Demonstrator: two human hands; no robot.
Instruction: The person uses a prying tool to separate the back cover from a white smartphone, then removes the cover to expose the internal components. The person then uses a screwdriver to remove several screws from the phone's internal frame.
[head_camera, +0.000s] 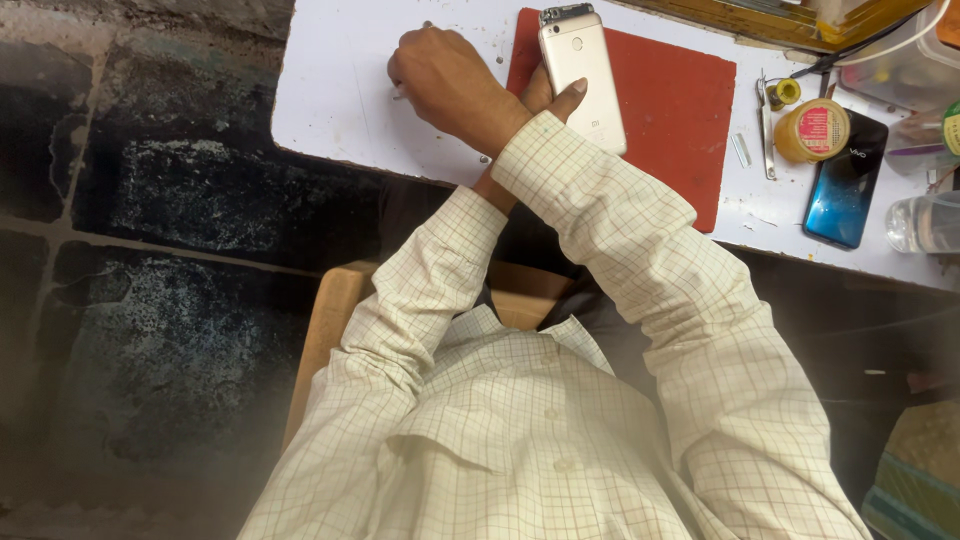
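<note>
The arms are crossed over the white tabletop (340, 100). The left hand (545, 95) comes from under the right forearm and holds a gold smartphone (583, 80) face down on a red work mat (680, 110); its thumb lies along the phone's near right edge and the palm sits under or beside the left edge, so the fingers are grasping the phone by its long sides, though most of them are hidden. The right hand (445, 75) reaches across to the bare tabletop left of the mat, knuckles up and fingers curled in a loose clench around something thin; a small pale tip shows at its left side, too small to identify, and I cannot tell whether it is a tool or a screw. Tiny dark specks, probably screws, lie scattered on the tabletop near that hand. The phone looks stiff, smooth and fairly slippery, light enough for one hand, and its top end appears to be opened or missing a cover, so that end is likely delicate; the long side edges at mid-length seem the safest place to hold it. To the right of the mat lie tweezers (766, 130), a yellow roll of tape (812, 130), a blue smartphone (845, 180) lying flat, and a clear plastic container (925, 222), all well apart from both hands.
</note>
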